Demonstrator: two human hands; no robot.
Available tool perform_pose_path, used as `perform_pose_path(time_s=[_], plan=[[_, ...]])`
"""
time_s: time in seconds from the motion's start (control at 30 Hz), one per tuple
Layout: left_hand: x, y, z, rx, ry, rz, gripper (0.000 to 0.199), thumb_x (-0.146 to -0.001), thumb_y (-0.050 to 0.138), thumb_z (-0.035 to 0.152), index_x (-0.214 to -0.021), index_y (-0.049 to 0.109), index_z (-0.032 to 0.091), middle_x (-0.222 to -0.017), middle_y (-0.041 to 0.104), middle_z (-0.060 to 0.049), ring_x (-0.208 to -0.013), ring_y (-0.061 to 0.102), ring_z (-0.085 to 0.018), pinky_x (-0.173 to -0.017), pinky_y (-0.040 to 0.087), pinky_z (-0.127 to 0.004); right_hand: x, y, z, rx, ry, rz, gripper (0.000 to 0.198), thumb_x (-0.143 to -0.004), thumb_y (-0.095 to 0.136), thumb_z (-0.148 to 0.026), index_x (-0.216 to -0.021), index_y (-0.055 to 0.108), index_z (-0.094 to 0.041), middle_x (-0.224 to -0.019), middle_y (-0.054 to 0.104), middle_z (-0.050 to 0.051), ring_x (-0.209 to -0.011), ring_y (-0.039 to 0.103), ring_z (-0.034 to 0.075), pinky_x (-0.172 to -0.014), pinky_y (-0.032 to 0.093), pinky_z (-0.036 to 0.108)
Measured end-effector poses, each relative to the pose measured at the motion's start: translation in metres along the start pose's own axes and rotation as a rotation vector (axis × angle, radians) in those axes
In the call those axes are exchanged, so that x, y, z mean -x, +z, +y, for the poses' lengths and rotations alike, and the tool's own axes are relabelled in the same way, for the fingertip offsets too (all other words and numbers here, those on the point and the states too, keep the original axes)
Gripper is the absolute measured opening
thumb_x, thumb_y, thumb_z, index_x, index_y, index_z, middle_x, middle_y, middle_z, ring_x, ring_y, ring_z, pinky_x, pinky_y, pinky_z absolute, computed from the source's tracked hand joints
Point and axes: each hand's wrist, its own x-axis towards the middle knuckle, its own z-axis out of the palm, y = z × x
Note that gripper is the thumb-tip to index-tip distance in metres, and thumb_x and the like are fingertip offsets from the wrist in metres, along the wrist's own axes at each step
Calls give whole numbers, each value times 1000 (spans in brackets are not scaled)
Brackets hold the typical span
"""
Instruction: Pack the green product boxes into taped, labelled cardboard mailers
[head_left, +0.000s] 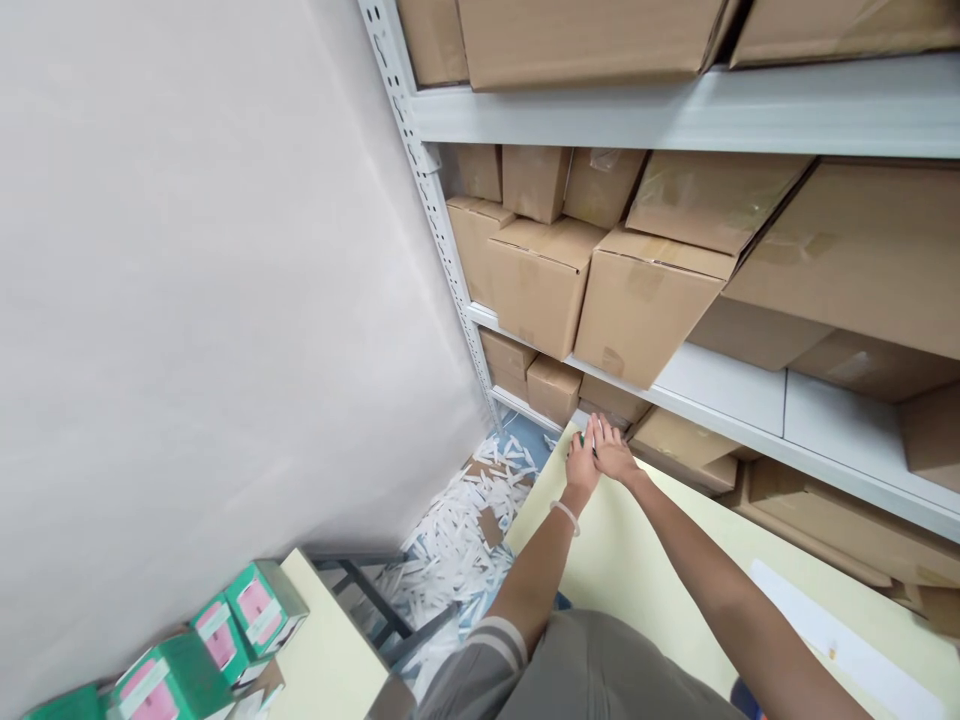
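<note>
At the far corner of a pale yellow table (pixel 630 545), both my hands are close together, touching or nearly so. My left hand (pixel 581 465), with a pale band (pixel 566 517) on its wrist, is closed around a small dark green thing (pixel 582 439), mostly hidden by the fingers. My right hand (pixel 615 458) lies beside it with its fingers stretched out and flat. A bit of white material (pixel 579 419) shows at the table edge just beyond my fingers; what it is I cannot tell.
Metal shelving (pixel 439 225) packed with cardboard boxes (pixel 536 285) rises past the table. Many white paper scraps (pixel 457 530) cover the floor at left, by a dark metal frame (pixel 382 600). Green boxes (pixel 266 605) stand on another table (pixel 330 640). A white sheet (pixel 847 650) lies at right.
</note>
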Motion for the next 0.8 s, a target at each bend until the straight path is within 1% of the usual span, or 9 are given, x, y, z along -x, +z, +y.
perform_pose_path(time_s=[0.1, 0.27, 0.37, 0.47, 0.53, 0.63, 0.7, 0.8], plan=[[0, -2, -4, -84, -21, 1, 83, -80, 61, 20, -153, 25, 30, -140, 46, -14, -126, 47, -31, -106, 40, -41, -1, 3, -4, -5, -1, -18, 91, -93, 41, -32, -149, -30, -17, -164, 0, 19, -133, 36, 34, -96, 43, 46], [-1, -3, -4, -119, -21, -9, 82, -81, 61, 26, -154, 23, 28, -142, 44, -15, -125, 48, -32, -104, 41, -41, -3, 2, -5, -13, -3, -32, 97, -90, 45, -29, -149, -31, -18, -163, -6, 20, -134, 36, 37, -97, 42, 49], [-1, -5, -3, -151, -6, -51, 86, -79, 60, 20, -155, 20, 26, -143, 42, -16, -129, 45, -32, -106, 39, -43, -2, -1, -2, -37, -10, -65, 105, -83, 51, -24, -149, -30, -19, -163, -9, 19, -136, 34, 37, -102, 38, 49], [-1, -10, -1, -190, 60, -86, 91, -75, 59, 11, -155, 18, 23, -148, 36, -18, -135, 40, -32, -111, 34, -44, 1, -3, 5, -72, -21, -54, 111, -78, 58, -24, -152, -25, -19, -163, -9, 19, -141, 29, 36, -109, 30, 48], [0, -13, 0, -208, 106, -75, 93, -72, 57, 7, -155, 18, 22, -150, 32, -19, -139, 35, -32, -113, 31, -43, 6, -3, 11, -120, -23, -26, 109, -79, 60, -30, -154, -19, -19, -163, -7, 19, -143, 25, 37, -112, 25, 48], [1, -18, 2, -216, 148, -61, 96, -69, 57, 4, -155, 18, 24, -151, 31, -17, -144, 30, -30, -115, 29, -42, 14, -1, 19, -204, -28, 10, 105, -81, 59, -39, -156, -13, -22, -164, -3, 19, -146, 20, 36, -114, 23, 48], [2, -20, 4, -206, 154, -65, 97, -68, 58, 4, -154, 18, 26, -151, 31, -16, -143, 31, -30, -114, 30, -42, 19, 1, 23, -254, -23, 24, 101, -83, 56, -44, -156, -10, -23, -164, 0, 18, -147, 19, 35, -113, 24, 48], [3, -22, 5, -170, 163, -71, 93, -71, 60, 10, -154, 20, 25, -150, 33, -17, -140, 35, -33, -112, 33, -45, 26, 2, 26, -323, 22, 41, 86, -90, 47, -49, -158, 2, -20, -163, 10, 19, -146, 23, 33, -112, 28, 45]])
